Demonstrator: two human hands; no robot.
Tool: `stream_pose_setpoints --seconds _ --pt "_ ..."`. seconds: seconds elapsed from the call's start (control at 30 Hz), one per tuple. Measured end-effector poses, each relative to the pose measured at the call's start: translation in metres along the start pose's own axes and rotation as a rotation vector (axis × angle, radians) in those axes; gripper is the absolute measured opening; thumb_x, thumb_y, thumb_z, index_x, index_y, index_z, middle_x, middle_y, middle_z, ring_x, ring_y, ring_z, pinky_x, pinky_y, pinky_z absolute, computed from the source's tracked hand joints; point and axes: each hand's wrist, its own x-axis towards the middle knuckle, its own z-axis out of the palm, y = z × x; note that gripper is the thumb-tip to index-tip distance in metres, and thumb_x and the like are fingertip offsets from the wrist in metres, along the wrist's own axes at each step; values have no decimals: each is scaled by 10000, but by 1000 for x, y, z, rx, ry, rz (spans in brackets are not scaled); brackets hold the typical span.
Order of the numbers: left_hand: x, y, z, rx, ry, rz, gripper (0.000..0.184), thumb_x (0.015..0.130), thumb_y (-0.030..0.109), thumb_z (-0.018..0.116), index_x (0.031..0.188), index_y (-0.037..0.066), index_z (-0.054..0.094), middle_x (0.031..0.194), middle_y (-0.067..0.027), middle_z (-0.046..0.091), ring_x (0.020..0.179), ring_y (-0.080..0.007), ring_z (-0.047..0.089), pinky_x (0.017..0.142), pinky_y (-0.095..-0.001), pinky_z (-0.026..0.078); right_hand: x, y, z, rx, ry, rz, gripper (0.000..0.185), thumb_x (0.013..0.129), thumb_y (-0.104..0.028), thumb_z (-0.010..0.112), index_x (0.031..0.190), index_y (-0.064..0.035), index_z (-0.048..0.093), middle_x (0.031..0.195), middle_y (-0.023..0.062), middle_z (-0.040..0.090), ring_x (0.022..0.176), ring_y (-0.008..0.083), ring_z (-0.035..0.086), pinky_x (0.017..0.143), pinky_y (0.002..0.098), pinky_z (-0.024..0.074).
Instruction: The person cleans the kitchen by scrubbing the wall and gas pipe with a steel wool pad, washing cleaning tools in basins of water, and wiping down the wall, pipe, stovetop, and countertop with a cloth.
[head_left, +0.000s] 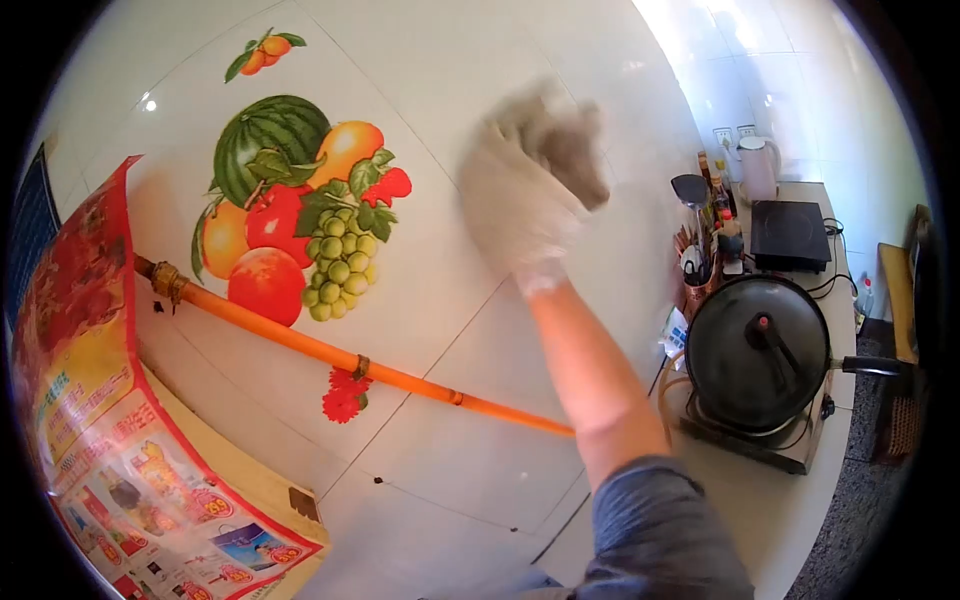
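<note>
My right hand (515,205) is raised against the white tiled wall (440,60), with the forearm reaching up from the lower right. A pale beige covering, a glove or wrapped fabric, hides its skin. Bunched at the finger end is a greyish-beige cloth (572,155), and the hand seems closed on it. Motion smears the fingers, so their exact grip is unclear. To the left of the hand are wall stickers of fruit, including a watermelon (262,140) and green grapes (340,260). My left hand is out of view.
An orange pole or pipe (320,350) slants across the wall. A printed poster sheet (150,480) hangs at lower left. On the right counter are a lidded wok (740,370) on a stove, a utensil holder (697,290), bottles, a black cooktop (790,232) and a kettle (758,168).
</note>
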Motion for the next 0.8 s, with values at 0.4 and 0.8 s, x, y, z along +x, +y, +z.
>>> stream_pose_setpoints --seconds 0.4,0.8 --pt "-5 -2 2 -98 -48 -55 703 941 102 604 1500 -20 195 1549 -246 202 1369 -322 336 1143 -428 302 -363 98 113 158 -1051 510 281 908 -288 558 1070 -64 607 1008 100 642 961 241 620 789 412 510" --pt "-3 13 -7 335 -93 32 601 948 224 591 1422 -60 356 1428 -309 390 1251 -359 487 1027 -440 435 127 -82 -84 848 424 -130 246 872 -265 562 1007 -75 643 948 122 682 907 313 662 734 505 526"
